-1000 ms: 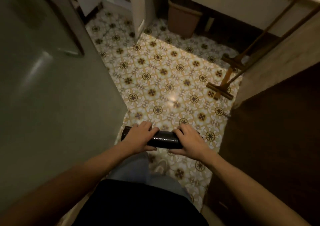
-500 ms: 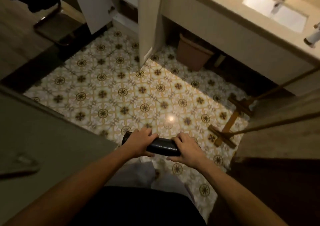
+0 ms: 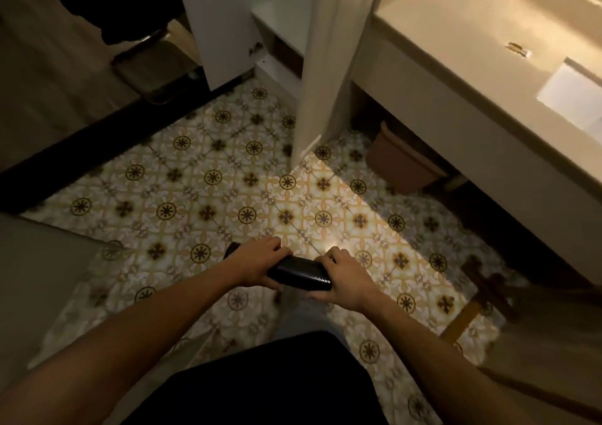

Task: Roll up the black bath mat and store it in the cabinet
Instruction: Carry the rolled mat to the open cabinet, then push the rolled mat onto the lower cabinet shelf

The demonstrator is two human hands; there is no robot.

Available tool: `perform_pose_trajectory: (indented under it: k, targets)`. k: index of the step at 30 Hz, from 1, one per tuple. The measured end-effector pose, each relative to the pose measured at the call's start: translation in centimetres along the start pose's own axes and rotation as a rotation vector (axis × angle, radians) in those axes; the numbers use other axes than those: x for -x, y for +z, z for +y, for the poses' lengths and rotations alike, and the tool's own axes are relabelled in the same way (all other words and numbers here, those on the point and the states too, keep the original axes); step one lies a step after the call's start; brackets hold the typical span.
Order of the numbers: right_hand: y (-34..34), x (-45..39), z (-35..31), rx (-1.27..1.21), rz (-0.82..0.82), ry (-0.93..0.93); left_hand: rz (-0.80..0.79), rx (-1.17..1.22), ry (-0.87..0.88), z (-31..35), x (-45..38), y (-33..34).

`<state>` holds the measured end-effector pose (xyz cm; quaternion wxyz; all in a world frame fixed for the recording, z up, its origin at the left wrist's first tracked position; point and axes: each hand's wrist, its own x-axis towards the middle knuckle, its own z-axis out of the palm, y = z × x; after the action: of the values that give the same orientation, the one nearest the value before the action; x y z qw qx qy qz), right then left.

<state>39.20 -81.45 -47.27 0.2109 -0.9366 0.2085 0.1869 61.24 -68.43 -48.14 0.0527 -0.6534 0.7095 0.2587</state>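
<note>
A: Status of the black rolled-up textured bath mat point(image 3: 298, 273)?

B: It is held level in the air above the patterned yellow-and-white floor tiles point(image 3: 208, 196), in front of the body. The left hand point(image 3: 257, 265) is wrapped over the left part, the right hand point(image 3: 345, 279) over the right end. The fingers point(image 3: 272, 245) of both hands are curled closed around the roll; only its middle and a short stub at the far left are seen.

A: Target noted?

B: The white open-fronted cabinet point(image 3: 280, 27) is seen ahead, between two white upright panels, well apart from the roll. What is on its shelves cannot be told in the dim light.

A: Failure modes?

B: Unrolling is judged the main risk: if either grip is loosened during the carry, the outer flap may spring free. A second risk is noted at the opening, where the level roll could be caught on the near white panel point(image 3: 321, 66) unless it is turned end-on. The brown bin point(image 3: 395, 160) under the pale tabletop point(image 3: 456, 33) is judged clear of the path.
</note>
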Motion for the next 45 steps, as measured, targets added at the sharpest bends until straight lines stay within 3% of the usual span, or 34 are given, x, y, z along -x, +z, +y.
perform_pose_trajectory:
  k: [6, 14, 22, 32, 45]
  targets:
    - [-8.3, -13.3, 2.2, 0.03, -0.071, -0.118, 0.061, 0.058, -0.147, -9.3, -4.3, -5.7]
    - [-15.7, -29.7, 0.0, 0.057, -0.111, -0.276, 0.091, 0.212, -0.325, -22.5, -5.6, -9.9]
    - [-21.3, -45.5, -3.9, -0.03, -0.151, -0.195, 0.011, 0.169, -0.31, -39.0, -8.2, -16.2]
    - [-26.2, -58.6, -4.7, -0.14, -0.042, 0.007, -0.076, -0.001, -0.097, -55.3, -16.1, -25.1]
    - [-27.5, -76.1, 5.7, -0.25, -0.012, 0.274, -0.201, -0.155, 0.169, -71.1, -37.7, -28.9]
